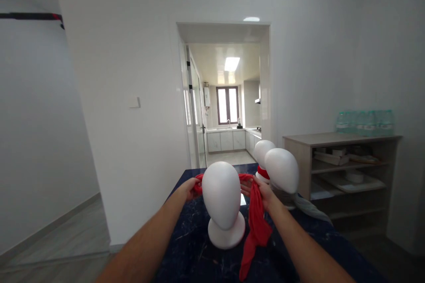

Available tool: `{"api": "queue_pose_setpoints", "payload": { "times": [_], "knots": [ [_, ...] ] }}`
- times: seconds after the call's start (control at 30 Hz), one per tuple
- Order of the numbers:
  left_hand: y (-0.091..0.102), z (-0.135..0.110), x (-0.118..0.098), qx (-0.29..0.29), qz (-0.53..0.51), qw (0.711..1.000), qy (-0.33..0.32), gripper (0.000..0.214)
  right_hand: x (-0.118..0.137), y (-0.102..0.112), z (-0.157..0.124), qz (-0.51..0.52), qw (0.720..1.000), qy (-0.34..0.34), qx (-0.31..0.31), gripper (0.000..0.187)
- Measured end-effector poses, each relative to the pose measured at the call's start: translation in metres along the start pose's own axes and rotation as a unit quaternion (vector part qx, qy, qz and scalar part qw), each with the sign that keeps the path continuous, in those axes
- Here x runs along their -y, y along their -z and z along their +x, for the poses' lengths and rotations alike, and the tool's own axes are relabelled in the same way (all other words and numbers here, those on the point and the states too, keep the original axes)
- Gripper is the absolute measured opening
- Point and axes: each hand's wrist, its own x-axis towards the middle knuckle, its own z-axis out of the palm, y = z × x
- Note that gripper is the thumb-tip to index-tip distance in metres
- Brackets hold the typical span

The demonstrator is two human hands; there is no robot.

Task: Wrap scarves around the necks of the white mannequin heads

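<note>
A white foam mannequin head (222, 201) stands on a dark blue marbled table (195, 247) right in front of me. A red scarf (255, 221) runs behind the head, and one long end hangs down on its right side. My left hand (189, 188) is closed on the scarf at the head's left. My right hand (262, 192) is closed on the scarf at the head's right. Both arms reach forward, one on each side of the head.
Two more white mannequin heads stand to the right: the nearer one (282, 170) with a grey scarf (310, 212), the farther one (264, 152) with a red band. A wooden shelf unit (341, 159) carries water bottles (365, 123). Beyond is a doorway (227, 97) into a kitchen.
</note>
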Motion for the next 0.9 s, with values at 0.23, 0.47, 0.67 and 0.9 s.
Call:
{"api": "queue_pose_setpoints", "payload": {
  "times": [0.23,0.47,0.67,0.9],
  "knots": [
    [0.005,-0.04,0.087,-0.012,-0.028,1.0,0.004,0.021,-0.05,0.016,-0.013,0.063,0.994,-0.063,-0.066,0.03],
    [0.007,-0.08,0.139,0.043,-0.001,0.984,-0.176,0.042,-0.067,0.02,-0.021,0.03,0.995,-0.077,-0.047,0.037],
    [0.0,-0.097,0.155,-0.004,0.095,0.967,-0.237,0.056,-0.08,0.009,-0.029,-0.127,0.987,0.012,-0.095,0.032],
    [-0.015,-0.115,0.165,-0.025,0.175,0.938,-0.299,0.036,-0.106,0.008,-0.046,-0.312,0.941,0.071,-0.112,0.034]
  ]
}}
